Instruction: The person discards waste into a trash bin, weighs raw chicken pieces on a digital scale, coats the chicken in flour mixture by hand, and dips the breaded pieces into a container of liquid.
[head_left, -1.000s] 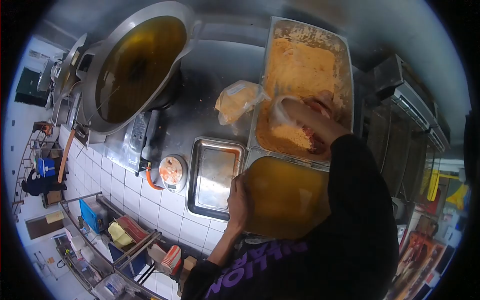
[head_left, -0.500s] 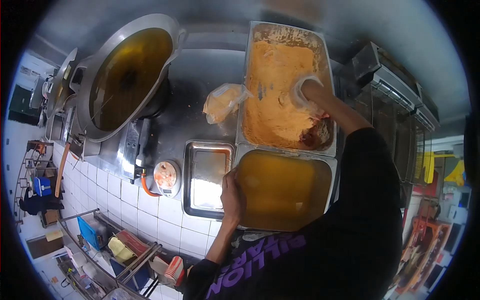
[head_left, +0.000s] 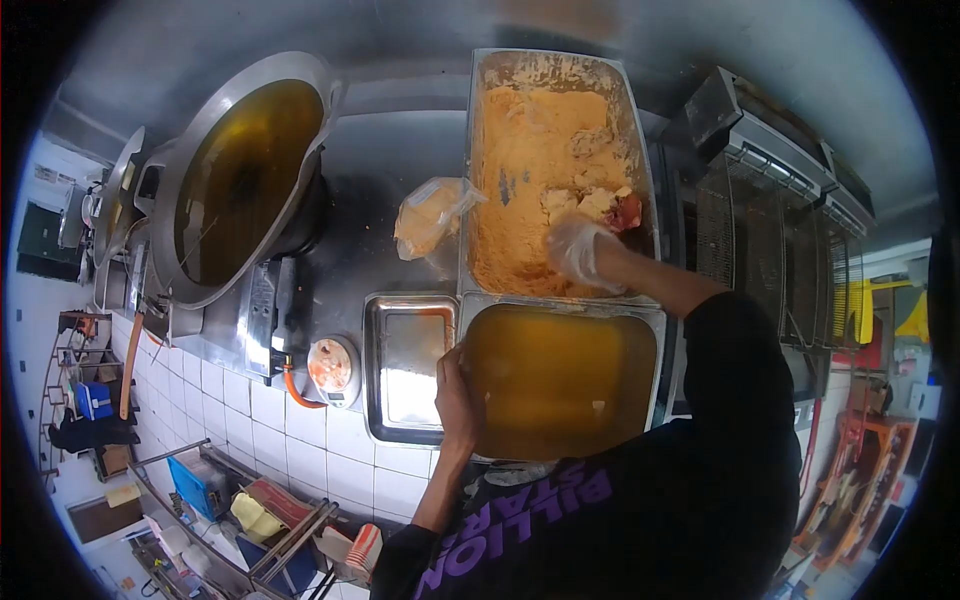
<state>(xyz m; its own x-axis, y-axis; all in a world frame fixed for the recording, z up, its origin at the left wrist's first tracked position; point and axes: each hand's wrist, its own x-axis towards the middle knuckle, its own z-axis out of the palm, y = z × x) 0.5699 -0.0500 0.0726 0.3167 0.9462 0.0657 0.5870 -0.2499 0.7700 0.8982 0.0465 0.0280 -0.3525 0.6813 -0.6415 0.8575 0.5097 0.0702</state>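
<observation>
My left hand (head_left: 458,405), bare, grips the left rim of a deep metal pan (head_left: 652,375) filled with clear yellowish liquid. Behind it stands a larger metal tray (head_left: 470,150) of orange-tinted breading flour (head_left: 535,150). My right hand (head_left: 585,252), in a clear plastic glove, is low in the flour near the tray's front. Its fingers are blurred and partly hidden by the glove. Just beyond them lies a reddish piece of raw meat (head_left: 626,212), partly coated, with clumped flour beside it.
A plastic bag of flour (head_left: 428,220) lies left of the tray. Nearer stand a shallow steel tray (head_left: 372,370) and a small kitchen scale (head_left: 333,372) with reddish smears. A large wok of oil (head_left: 320,75) is at the left; wire baskets (head_left: 715,235) are at the right.
My right hand has moved left and toward me within the flour. The raw meat and clumped flour now show farther back. My left hand stays on the pan's rim.
</observation>
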